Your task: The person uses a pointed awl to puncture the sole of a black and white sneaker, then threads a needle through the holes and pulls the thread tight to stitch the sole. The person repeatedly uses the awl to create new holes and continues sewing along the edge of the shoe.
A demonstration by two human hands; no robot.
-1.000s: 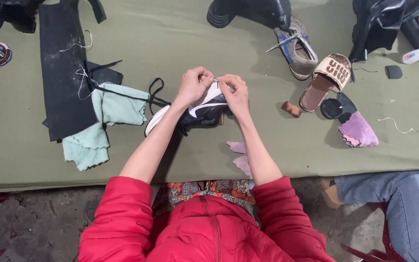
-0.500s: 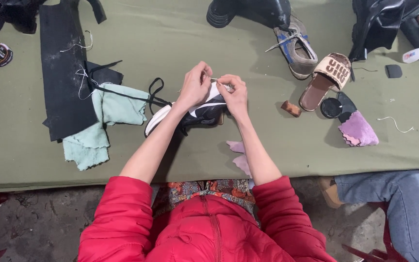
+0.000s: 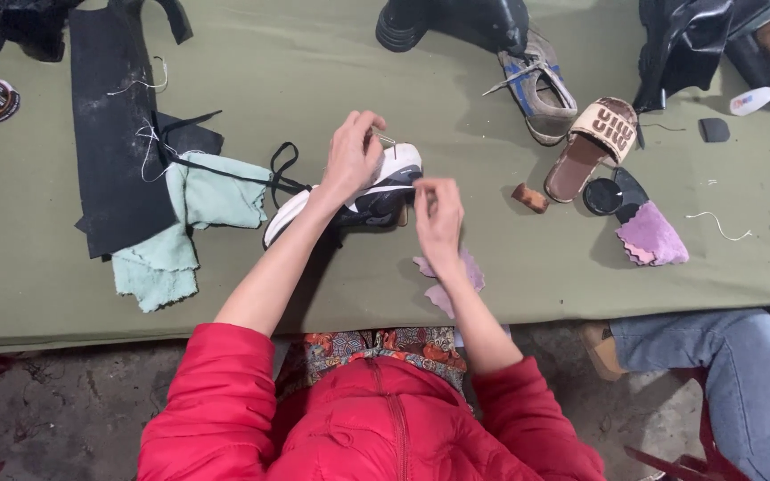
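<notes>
Left hand (image 3: 352, 158) gripping black-and-white sneaker (image 3: 376, 191) on olive cloth surface (image 3: 314, 80), pinching thin needle (image 3: 386, 140), right hand (image 3: 439, 218) fingers pinched together just beside shoe, mint cloth (image 3: 191, 218) nearby

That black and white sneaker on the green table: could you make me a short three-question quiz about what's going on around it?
1. True or false: the left hand rests on the black and white sneaker.
2. Which lies just left of the sneaker? A) pale green cloth B) beige slide sandal C) purple cloth
3. Fill in: the right hand hovers beside the sneaker, above small ____ fabric scraps.

Key: 1 true; 2 A; 3 pink.
</notes>
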